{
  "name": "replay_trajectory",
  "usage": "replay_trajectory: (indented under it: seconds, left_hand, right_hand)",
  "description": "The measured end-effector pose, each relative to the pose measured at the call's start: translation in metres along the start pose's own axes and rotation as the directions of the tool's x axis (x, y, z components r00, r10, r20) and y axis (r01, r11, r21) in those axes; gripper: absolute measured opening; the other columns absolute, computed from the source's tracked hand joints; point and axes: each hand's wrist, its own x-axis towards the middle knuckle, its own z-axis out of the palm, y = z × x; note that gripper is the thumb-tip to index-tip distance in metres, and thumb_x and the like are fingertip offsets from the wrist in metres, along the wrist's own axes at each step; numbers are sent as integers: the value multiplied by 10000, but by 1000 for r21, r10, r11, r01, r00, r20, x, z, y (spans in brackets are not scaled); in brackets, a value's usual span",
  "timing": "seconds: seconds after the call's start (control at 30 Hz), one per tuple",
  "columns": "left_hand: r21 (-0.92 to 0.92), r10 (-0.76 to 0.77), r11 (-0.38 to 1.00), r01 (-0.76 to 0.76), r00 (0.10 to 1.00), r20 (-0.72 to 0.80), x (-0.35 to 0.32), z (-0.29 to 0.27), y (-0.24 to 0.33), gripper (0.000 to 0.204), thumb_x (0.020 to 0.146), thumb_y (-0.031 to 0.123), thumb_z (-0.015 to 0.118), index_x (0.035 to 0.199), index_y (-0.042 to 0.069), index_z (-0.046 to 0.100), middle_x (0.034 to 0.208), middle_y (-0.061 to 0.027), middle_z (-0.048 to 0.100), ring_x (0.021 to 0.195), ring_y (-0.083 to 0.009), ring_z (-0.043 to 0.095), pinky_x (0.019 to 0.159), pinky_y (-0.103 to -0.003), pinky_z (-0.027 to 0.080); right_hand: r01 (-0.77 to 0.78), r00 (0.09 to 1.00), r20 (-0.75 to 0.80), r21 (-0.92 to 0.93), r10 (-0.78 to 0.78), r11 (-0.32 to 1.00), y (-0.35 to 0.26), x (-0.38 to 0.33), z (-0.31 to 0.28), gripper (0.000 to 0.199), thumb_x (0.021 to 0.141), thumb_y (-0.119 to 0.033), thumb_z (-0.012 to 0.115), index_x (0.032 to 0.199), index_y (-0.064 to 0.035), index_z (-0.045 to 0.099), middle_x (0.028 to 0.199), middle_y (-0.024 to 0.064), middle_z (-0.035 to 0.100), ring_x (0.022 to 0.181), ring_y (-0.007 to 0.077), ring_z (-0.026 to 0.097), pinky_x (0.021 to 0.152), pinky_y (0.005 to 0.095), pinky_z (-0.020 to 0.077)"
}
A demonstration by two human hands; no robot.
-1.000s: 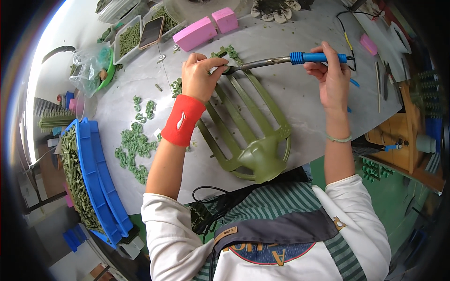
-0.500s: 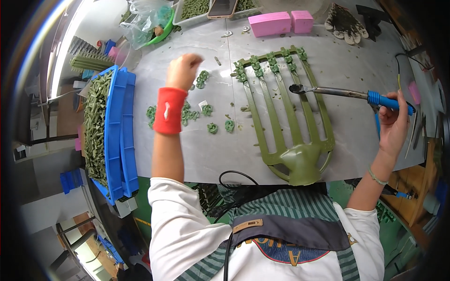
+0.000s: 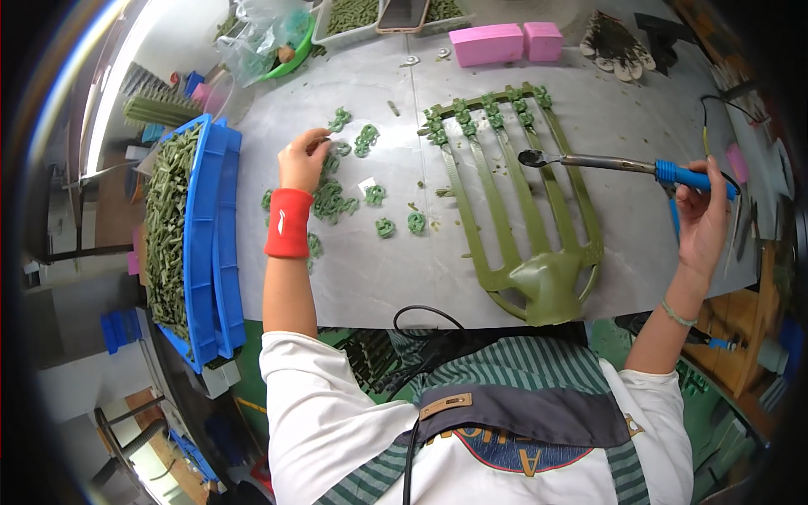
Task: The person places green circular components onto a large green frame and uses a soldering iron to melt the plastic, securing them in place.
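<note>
My right hand point(image 3: 704, 215) grips the blue handle of a soldering iron point(image 3: 610, 162) with a long metal shaft and a dark, spoon-like tip. The tip hovers over or touches a bar of the olive-green wax frame point(image 3: 545, 282); I cannot tell which. Several long bars run from the frame's cup-like base, and curly green wax pieces point(image 3: 492, 111) sit along their far ends. My left hand point(image 3: 303, 162), wearing a red wristband, is closed in a pinch beside loose curly green pieces point(image 3: 332, 202) on the table. What its fingertips hold, if anything, cannot be made out.
Blue crates point(image 3: 206, 244) full of green sticks stand at the left edge. Pink blocks point(image 3: 486, 45), a phone point(image 3: 402, 14), white trays point(image 3: 349, 23) and a green basin point(image 3: 295, 57) line the back. A stained glove point(image 3: 617, 46) lies back right. A black cable point(image 3: 429, 310) loops near the front edge.
My left hand has come back toward me and slightly left, to the loose green pieces. A green piece now shows just beyond it. The iron has shifted slightly left.
</note>
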Motion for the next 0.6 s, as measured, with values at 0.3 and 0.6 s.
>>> replay_trajectory:
  seconds: [0.3,0.6]
  left_hand:
    - [-351,316,897,-269,945,82,17,61,188,173,820,40,695,992,40,702,854,-59,696,749,-99,651,692,-236,512]
    - [-164,569,813,-558,822,25,40,144,247,187,735,134,759,921,143,741,815,-64,655,848,-238,580,742,-358,495]
  right_hand:
    - [75,997,-36,50,-73,996,2,15,-25,284,889,-275,651,870,9,653,726,82,669,598,141,669,557,225,545]
    - [52,994,-103,122,-40,991,26,33,-21,302,889,-275,647,873,27,636,786,93,666,602,176,679,532,239,558]
